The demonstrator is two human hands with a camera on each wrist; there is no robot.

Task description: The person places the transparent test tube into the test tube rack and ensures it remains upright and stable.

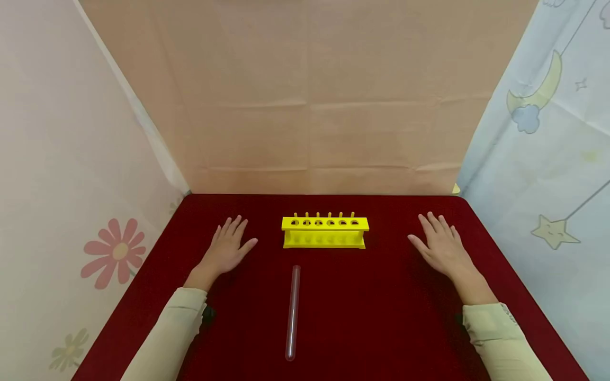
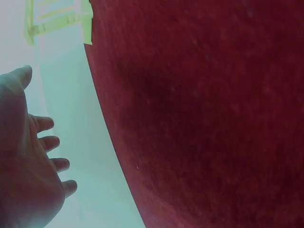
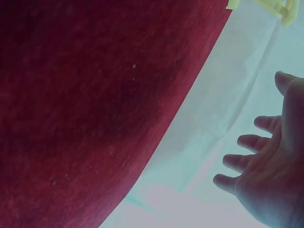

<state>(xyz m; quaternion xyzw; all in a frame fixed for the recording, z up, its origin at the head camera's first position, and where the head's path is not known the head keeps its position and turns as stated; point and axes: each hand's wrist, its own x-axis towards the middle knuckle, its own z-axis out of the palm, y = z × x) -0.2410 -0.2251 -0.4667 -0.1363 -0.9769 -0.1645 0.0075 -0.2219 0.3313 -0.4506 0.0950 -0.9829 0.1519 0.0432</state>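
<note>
Between the two hands, toward the back of the table, stands a yellow test tube rack with a row of holes and a row of pegs behind them. In front of it a clear glass test tube lies lengthwise on the red cloth. To the left of the rack is my left hand, palm down, fingers straight and thumb toward the rack. My right hand lies likewise on the right side. Neither hand touches the rack or the tube. In the left wrist view, part of the rack shows beyond the thumb.
Dark red cloth covers the table. A tan sheet hangs at the back. A flowered curtain closes the left side, and a curtain with moon and stars the right.
</note>
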